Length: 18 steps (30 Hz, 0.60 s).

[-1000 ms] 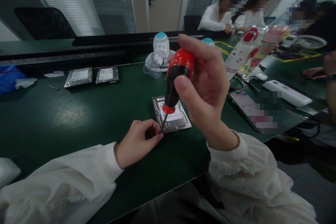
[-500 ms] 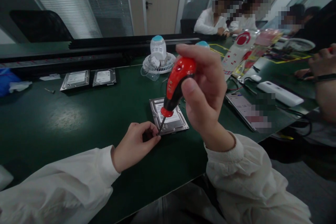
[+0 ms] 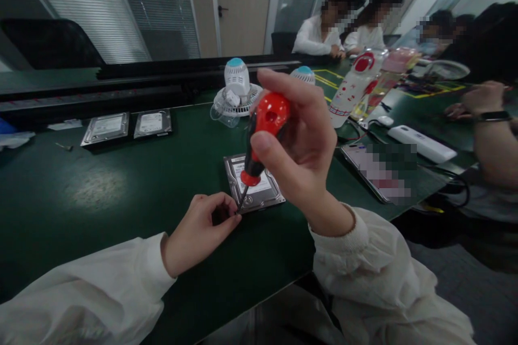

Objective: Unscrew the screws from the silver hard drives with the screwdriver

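My right hand (image 3: pixel 301 145) grips a red and black screwdriver (image 3: pixel 251 164) by its handle, thumb on the near side and index finger over the top. The tool slants down to the near left corner of a silver hard drive (image 3: pixel 262 198), which lies flat, label up, on the green table. My left hand (image 3: pixel 204 229) is at that same corner, thumb and fingertips closed around the screwdriver's tip. Whether a screw sits between them is too small to tell. Part of the drive is hidden behind the right hand and the handle.
Two more hard drives (image 3: pixel 106 128) (image 3: pixel 152 123) lie at the back left. A white fan (image 3: pixel 237 86) stands behind the drive. To the right are a phone (image 3: pixel 370 172), a white power strip (image 3: pixel 422 143) and bottles (image 3: pixel 352 86). A co-worker's arm (image 3: pixel 491 135) rests at the right edge.
My right hand has turned the screwdriver handle, and its thumb has shifted across it. The left hand keeps its place at the drive's corner. The whole view has swung slightly.
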### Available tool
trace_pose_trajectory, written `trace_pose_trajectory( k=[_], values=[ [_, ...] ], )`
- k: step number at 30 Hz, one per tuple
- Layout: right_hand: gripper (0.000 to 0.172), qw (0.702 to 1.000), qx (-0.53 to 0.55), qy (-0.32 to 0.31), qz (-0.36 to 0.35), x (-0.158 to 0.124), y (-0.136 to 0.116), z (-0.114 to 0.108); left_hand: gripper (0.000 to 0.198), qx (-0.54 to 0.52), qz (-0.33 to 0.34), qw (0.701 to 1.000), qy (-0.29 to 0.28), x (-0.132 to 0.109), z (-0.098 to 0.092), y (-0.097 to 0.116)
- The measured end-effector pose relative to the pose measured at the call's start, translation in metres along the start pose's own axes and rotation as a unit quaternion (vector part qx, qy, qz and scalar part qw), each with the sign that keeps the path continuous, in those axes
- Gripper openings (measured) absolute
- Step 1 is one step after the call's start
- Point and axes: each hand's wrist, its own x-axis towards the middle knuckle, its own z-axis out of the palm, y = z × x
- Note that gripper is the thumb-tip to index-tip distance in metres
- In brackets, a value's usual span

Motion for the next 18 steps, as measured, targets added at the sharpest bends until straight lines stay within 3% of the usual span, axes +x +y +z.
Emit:
trace_pose_trajectory(
  k=[3, 8, 12, 18],
  values=[
    [0.043, 0.999, -0.033, 0.030, -0.015, -0.0011, 0.0007, 0.0016, 0.014, 0.002, -0.002, 1.000, 0.005, 0.0002, -0.0005, 0.0022],
    [0.047, 0.999, 0.023, -0.024, 0.009, 0.0004, -0.0016, 0.0013, 0.015, -0.006, -0.005, 1.000, 0.002, -0.0001, -0.0008, 0.0020],
    [0.045, 0.999, -0.015, 0.022, -0.029, 0.0017, -0.0049, -0.0007, 0.015, -0.004, -0.001, 1.000, -0.001, 0.0002, -0.0013, 0.0022],
    [0.045, 0.999, 0.017, -0.043, 0.009, 0.0016, -0.0050, -0.0013, 0.015, -0.006, -0.006, 1.000, 0.000, 0.0001, -0.0015, 0.0040]
  ],
)
